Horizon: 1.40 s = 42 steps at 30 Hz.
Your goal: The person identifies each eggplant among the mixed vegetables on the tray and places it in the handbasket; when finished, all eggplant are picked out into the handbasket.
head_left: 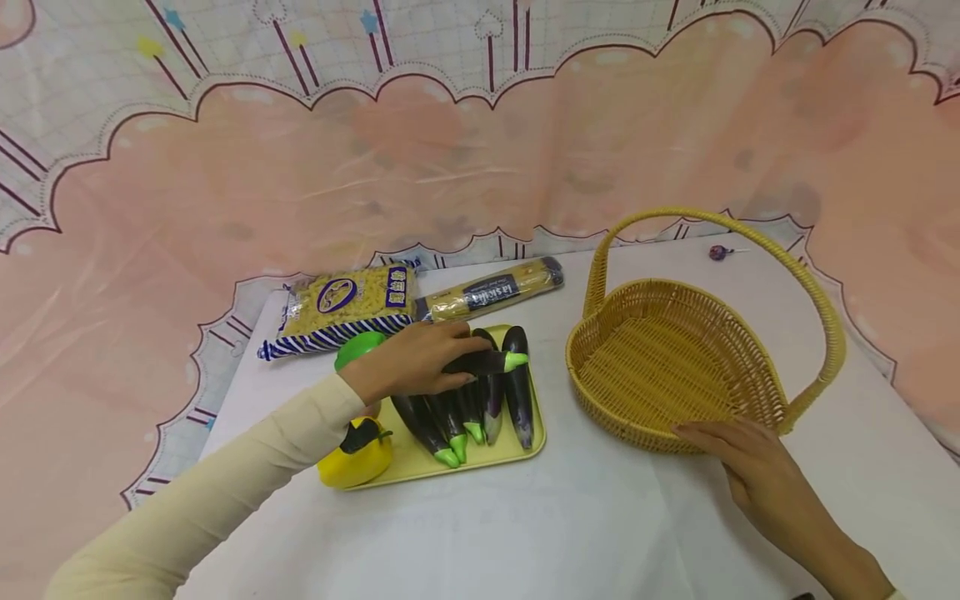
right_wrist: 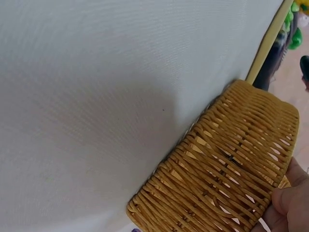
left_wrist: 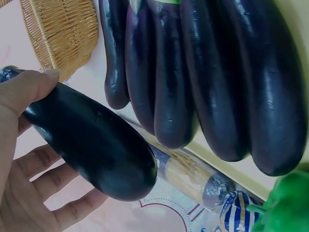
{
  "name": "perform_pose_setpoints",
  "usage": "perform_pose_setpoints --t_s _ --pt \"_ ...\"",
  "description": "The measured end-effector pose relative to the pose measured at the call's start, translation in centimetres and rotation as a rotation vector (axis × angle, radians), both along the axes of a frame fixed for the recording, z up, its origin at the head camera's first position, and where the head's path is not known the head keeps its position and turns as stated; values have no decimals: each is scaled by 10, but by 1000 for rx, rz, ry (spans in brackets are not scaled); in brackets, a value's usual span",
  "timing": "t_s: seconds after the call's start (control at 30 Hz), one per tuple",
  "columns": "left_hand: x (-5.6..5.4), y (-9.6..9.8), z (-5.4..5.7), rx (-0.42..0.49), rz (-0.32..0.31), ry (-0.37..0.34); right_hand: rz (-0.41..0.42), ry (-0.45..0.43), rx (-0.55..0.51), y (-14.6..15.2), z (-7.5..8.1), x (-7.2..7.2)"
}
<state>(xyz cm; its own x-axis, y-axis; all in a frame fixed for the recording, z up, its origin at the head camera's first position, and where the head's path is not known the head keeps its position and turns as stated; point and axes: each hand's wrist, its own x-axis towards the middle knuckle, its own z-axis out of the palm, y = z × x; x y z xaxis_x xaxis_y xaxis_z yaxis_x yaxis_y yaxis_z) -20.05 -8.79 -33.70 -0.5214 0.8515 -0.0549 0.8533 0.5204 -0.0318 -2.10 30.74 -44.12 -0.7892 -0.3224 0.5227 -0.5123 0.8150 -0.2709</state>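
My left hand (head_left: 408, 354) holds a dark eggplant (head_left: 480, 362) with a bright green stem end, above the tray. In the left wrist view, the thumb lies over this eggplant (left_wrist: 101, 140) and the fingers are beneath it. Several more eggplants (head_left: 517, 400) lie side by side on the yellow tray (head_left: 402, 457) under that hand. To the right stands a woven basket (head_left: 652, 367) with a tall arched handle, its inside bare. My right hand (head_left: 765, 475) grips the basket's near rim, thumb on the outer wall in the right wrist view.
A yellow bell pepper (head_left: 358, 463) and a green bell pepper (head_left: 360, 345) sit at the tray's left side. Behind the tray are a bag of short pasta (head_left: 352, 304) and a spaghetti pack (head_left: 491, 292). A lollipop (head_left: 718, 252) lies behind the basket, near a patterned curtain (head_left: 450, 167).
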Motion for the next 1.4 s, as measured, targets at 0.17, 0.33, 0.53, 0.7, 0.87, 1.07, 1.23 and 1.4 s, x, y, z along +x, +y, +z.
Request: perform_pose_setpoints --t_s 0.17,0.33,0.53,0.7,0.87,1.07,1.23,1.4 --pt "-1 7 0 13 2 -11 -4 -1 1 -1 1 0" --pt "-4 15 -2 15 -12 -13 -2 6 -5 -1 0 0" --pt "-7 27 -2 24 -13 -4 -3 10 -8 -1 0 1" --pt "-10 43 -2 32 12 -20 -9 6 -3 0 1 1" --pt "-11 54 -2 47 13 -51 4 8 -23 -2 1 1" --pt "-16 66 -4 79 2 -62 12 14 -25 -4 0 -1" --pt "-18 76 -4 72 11 -69 9 13 -21 -5 0 -2" --pt "-20 89 -4 72 -2 -70 13 34 -17 -5 0 0"
